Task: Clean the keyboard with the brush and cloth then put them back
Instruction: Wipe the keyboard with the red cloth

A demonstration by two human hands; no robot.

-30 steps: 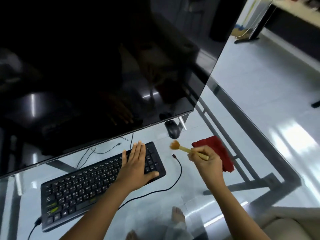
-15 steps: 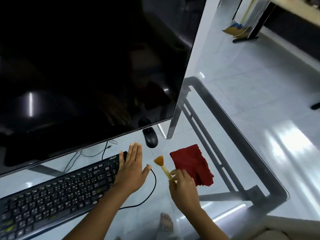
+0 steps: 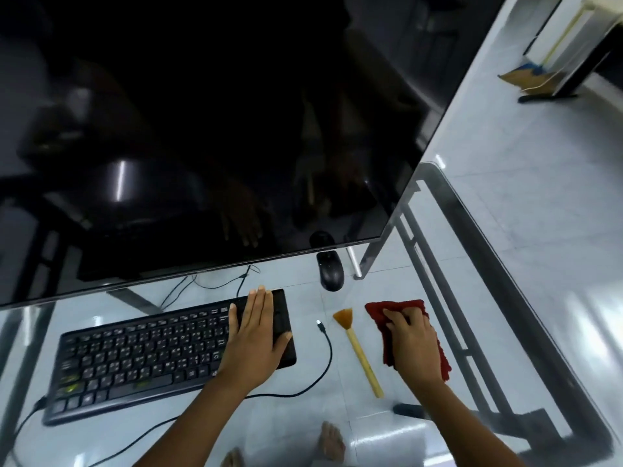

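A black keyboard (image 3: 141, 358) lies on the glass table below the big monitor. My left hand (image 3: 254, 338) rests flat on its right end, fingers straight and together. The brush (image 3: 359, 352), with orange bristles and a pale wooden handle, lies free on the glass between my hands, bristles pointing away from me. To its right is the red cloth (image 3: 377, 310). My right hand (image 3: 413, 342) presses down on the cloth with fingers curled into its far edge.
A large dark monitor (image 3: 202, 129) overhangs the back of the table. A black mouse (image 3: 331, 271) sits under its lower edge. A loose black cable (image 3: 325, 352) curls between keyboard and brush. The glass table's metal frame (image 3: 478, 251) runs along the right. Bare feet show below.
My right hand has laid the brush down on the glass and moved right onto the red cloth. My left hand stays on the keyboard's right end. The view has shifted.
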